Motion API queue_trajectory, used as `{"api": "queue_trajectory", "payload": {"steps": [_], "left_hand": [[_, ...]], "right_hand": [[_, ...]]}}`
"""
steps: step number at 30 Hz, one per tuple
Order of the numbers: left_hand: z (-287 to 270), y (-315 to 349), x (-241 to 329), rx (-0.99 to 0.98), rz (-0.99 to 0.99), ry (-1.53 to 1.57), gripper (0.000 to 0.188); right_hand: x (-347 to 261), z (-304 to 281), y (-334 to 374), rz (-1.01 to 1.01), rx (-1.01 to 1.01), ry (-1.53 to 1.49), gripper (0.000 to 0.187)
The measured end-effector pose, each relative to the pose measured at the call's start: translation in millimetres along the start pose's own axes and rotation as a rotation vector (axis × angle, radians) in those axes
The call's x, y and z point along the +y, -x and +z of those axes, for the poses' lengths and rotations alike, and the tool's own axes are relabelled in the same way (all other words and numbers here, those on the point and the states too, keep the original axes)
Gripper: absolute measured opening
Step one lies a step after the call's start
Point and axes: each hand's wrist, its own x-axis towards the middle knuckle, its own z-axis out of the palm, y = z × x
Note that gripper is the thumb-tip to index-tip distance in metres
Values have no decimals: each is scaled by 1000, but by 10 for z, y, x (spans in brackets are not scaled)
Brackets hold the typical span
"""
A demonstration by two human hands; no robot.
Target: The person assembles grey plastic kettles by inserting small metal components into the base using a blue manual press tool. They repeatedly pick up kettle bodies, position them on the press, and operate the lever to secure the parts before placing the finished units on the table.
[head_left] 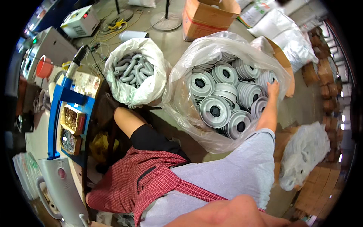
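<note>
My right arm stretches out to a large clear plastic bag [181, 100] filled with grey round plastic parts. At the bag's far right, my right hand [273, 89] has its fingers curled over the edge of a grey ribbed round part [269, 77]. Stacks of the same kind fill the bag, several facing up with a dark centre, such as one grey disc-shaped part [214, 111] in front. My left hand is out of view. To the left of this bag stands a white sack [158, 56] of grey curved pipes [132, 72].
On the left is a workbench with a blue metal frame [55, 117], boxes of small parts [73, 120] and a grey cylindrical machine [62, 185]. A cardboard box [206, 19] and white sacks [281, 32] stand behind. Crumpled plastic [306, 153] lies at right; cables [102, 39] cross the floor.
</note>
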Motion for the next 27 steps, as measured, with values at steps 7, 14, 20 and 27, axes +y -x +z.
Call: {"api": "queue_trajectory", "payload": {"steps": [7, 14, 20, 27], "left_hand": [[-552, 296, 332, 30, -168, 159, 43], [-1167, 605, 183, 44, -265, 395, 44], [-1288, 686, 2, -86, -296, 637, 44], [-1332, 804, -9, 375, -436, 465, 45]], "right_hand": [[-79, -69, -44, -159, -146, 318, 61], [-2255, -1489, 1114, -688, -271, -648, 43], [-4635, -2542, 3999, -1441, -713, -1560, 67], [-5283, -3060, 4910, -1860, -565, -1754, 69]]}}
